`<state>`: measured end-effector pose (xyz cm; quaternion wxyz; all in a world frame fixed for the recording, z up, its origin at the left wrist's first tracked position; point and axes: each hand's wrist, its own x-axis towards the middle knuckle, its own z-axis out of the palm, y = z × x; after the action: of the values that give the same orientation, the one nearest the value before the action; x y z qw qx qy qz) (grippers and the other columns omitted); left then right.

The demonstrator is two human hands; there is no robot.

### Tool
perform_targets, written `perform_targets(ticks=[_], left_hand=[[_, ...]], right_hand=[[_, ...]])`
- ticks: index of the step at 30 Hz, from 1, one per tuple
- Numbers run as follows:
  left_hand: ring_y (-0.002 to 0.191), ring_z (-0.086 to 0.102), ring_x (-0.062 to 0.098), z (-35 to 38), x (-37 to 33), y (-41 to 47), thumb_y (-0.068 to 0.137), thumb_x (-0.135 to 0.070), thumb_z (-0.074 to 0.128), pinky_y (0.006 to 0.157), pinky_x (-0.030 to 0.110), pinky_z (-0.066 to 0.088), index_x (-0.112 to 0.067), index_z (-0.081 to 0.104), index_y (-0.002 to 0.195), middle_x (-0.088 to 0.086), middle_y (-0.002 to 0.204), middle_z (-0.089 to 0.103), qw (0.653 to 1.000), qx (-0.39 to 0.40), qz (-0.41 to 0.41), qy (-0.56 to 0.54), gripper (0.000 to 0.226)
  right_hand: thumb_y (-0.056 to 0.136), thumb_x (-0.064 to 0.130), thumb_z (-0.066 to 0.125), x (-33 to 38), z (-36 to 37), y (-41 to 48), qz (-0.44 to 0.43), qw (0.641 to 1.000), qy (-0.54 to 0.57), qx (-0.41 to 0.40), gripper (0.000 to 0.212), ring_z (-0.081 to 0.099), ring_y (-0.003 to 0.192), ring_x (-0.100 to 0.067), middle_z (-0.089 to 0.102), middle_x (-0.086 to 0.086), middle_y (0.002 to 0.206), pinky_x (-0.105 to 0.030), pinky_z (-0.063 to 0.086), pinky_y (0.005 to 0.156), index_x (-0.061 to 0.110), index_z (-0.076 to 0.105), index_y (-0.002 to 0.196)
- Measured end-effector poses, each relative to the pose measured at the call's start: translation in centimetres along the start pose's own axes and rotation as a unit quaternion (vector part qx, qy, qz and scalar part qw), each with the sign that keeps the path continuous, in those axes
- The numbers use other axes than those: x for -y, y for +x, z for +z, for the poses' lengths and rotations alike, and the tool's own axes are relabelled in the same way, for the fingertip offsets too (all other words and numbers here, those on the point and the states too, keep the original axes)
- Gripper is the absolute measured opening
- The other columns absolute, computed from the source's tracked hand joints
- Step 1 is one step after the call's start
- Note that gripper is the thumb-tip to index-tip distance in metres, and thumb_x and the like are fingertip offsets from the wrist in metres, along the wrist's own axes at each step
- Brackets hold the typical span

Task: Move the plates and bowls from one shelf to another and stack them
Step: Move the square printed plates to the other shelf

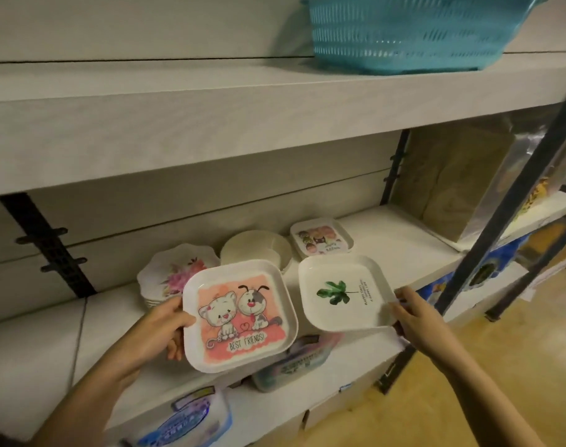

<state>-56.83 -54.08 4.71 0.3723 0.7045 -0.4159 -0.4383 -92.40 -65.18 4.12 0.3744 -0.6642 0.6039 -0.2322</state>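
My left hand [165, 327] grips the left rim of a square white plate with a pink cat-and-dog print [239, 314], held tilted over the front of the middle shelf [404, 253]. My right hand [410, 312] pinches the right rim of a square white plate with a green leaf [346, 293], held beside the first. Behind them on the shelf stand a stack of scalloped flower plates [172, 269], a stack of plain round cream plates [255, 246] and a small stack of square cartoon plates [322, 238].
A teal plastic basket [413, 30] sits on the upper shelf [210, 124]. A brown wrapped package [452, 175] stands at the right of the middle shelf. Dark metal uprights [507, 204] frame the rack. Printed containers [291, 362] lie on the shelf below.
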Motion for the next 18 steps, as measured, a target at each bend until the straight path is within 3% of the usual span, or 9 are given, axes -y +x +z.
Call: perform_targets(ticks=[2,6,9,11,15,18], left_hand=[[0.032,0.047,0.006,1.4,-0.9,1.2,0.090,-0.001,0.043,0.032,0.017,0.037,-0.021,0.058,0.098,-0.003,0.041,0.060,0.999,-0.025,-0.003,-0.024,0.026],[0.033,0.047,0.006,4.7,-2.9,3.4,0.091,0.002,0.041,0.033,0.016,0.036,-0.013,0.059,0.099,-0.002,0.036,0.054,0.994,-0.082,-0.024,-0.062,0.025],[0.058,0.061,0.019,6.8,-4.3,5.1,0.089,0.002,0.044,0.048,0.024,0.043,-0.011,0.062,0.098,0.005,0.066,0.069,0.987,-0.129,-0.039,-0.091,0.024],[0.065,0.064,0.019,8.0,-4.7,5.9,0.087,-0.003,0.049,0.052,0.027,0.044,-0.014,0.064,0.095,0.008,0.079,0.072,0.982,-0.155,-0.051,-0.099,0.020],[0.048,0.062,0.011,9.3,-5.2,7.3,0.082,-0.008,0.058,0.048,0.026,0.043,-0.015,0.064,0.086,0.000,0.058,0.071,0.973,-0.198,-0.063,-0.098,0.009],[0.037,0.058,0.010,9.9,-5.8,7.8,0.086,-0.001,0.053,0.039,0.021,0.042,-0.008,0.061,0.084,0.001,0.050,0.064,0.959,-0.247,-0.090,-0.108,0.011]], right_hand=[[0.096,0.020,0.043,-0.7,-1.1,3.9,-0.011,1.000,-0.001,0.023,0.016,0.064,0.079,-0.013,0.060,0.006,0.088,-0.027,0.054,0.067,0.015,0.049,0.110],[0.097,0.020,0.040,-1.1,-3.4,11.1,-0.045,0.997,-0.035,0.053,0.017,0.059,0.067,-0.013,0.064,-0.004,0.088,-0.023,0.046,0.057,0.014,0.047,0.111],[0.098,0.021,0.039,-1.6,-4.7,16.0,-0.080,0.993,-0.065,0.061,0.016,0.056,0.061,-0.015,0.062,0.000,0.074,-0.025,0.044,0.055,0.015,0.047,0.110],[0.098,0.022,0.037,-1.8,-5.2,19.0,-0.095,0.989,-0.084,0.072,0.019,0.055,0.061,-0.014,0.064,-0.003,0.077,-0.025,0.044,0.055,0.015,0.047,0.112],[0.098,0.021,0.037,-1.9,-4.1,24.1,-0.107,0.987,-0.093,0.082,0.023,0.057,0.062,-0.015,0.065,-0.006,0.085,-0.028,0.046,0.054,0.010,0.047,0.116],[0.097,0.020,0.039,-2.0,-2.2,26.6,-0.103,0.986,-0.099,0.091,0.023,0.063,0.075,-0.029,0.067,-0.009,0.082,-0.039,0.050,0.069,0.005,0.048,0.111]])
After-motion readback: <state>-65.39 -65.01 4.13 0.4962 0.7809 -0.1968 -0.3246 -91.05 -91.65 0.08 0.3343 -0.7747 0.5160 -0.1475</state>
